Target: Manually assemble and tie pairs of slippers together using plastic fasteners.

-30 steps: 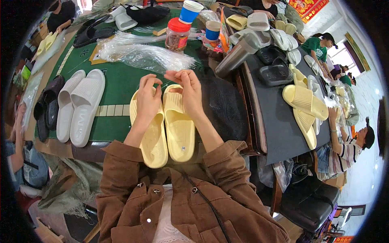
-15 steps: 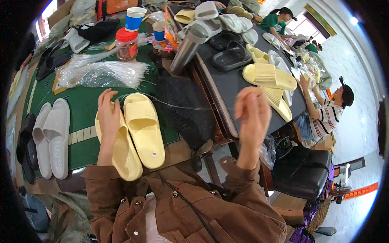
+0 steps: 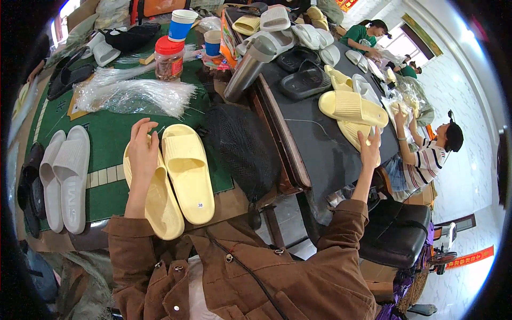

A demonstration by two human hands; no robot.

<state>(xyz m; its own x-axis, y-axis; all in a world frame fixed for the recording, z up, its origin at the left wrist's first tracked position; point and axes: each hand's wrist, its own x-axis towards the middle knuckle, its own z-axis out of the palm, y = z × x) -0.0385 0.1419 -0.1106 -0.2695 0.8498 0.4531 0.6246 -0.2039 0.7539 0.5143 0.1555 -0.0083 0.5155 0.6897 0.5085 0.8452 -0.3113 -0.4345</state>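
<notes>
A pair of pale yellow slippers, a left slipper (image 3: 166, 205) and a right slipper (image 3: 191, 186), lies side by side on the green mat before me. My left hand (image 3: 143, 157) is over the front of the left slipper, its fingers bent round the toe end and hiding the strap. To the right, my right hand (image 3: 369, 152) reaches over the dark table with fingers apart. It touches or hovers just above a lower yellow slipper (image 3: 349, 130), partly under another yellow slipper (image 3: 354, 106). A thin clear strand (image 3: 314, 124) lies on that table.
Grey slippers (image 3: 74, 181) and black ones (image 3: 34, 192) lie at the left. Beyond are a bundle of clear strands (image 3: 141, 98), a red-lidded jar (image 3: 169, 58), paper cups (image 3: 181, 25) and a steel flask (image 3: 249, 68). A black mesh bag (image 3: 242, 149) hangs between the tables. Co-workers sit at right.
My right hand has moved right and away from me, from mid-air to the yellow slippers. The strand stretched between my hands now lies on the dark table. My left hand has barely moved.
</notes>
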